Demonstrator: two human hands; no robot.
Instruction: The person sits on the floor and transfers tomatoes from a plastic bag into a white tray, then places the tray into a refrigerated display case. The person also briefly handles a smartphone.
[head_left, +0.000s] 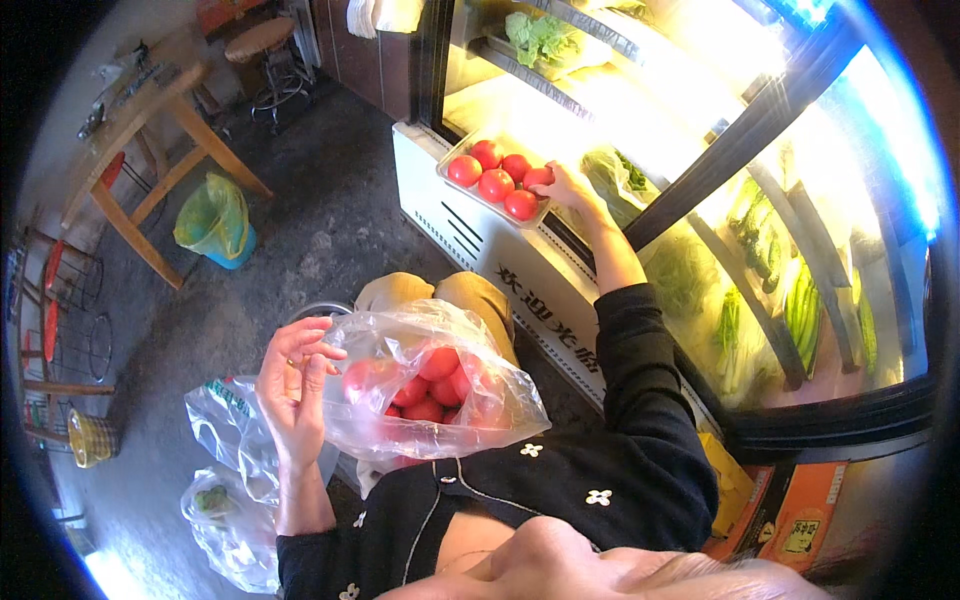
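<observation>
My right hand [560,188] reaches to the upper right, fingers around a red tomato [537,180] at the end of a shallow clear tray [480,205] of several tomatoes on the display fridge's lower edge. On my lap, over tan trousers, an open clear plastic bag [505,405] holds several tomatoes [423,408]. My left hand [300,370] is raised at the bag's left edge, fingers loosely bent and apart, apparently holding nothing.
The lit fridge [440,240] with leafy greens and long green vegetables fills the right. Left are a wooden table [150,110], stools [260,40] and a lined bin [215,220]. More bags [225,430] lie at lower left. An orange box [800,510] is lower right.
</observation>
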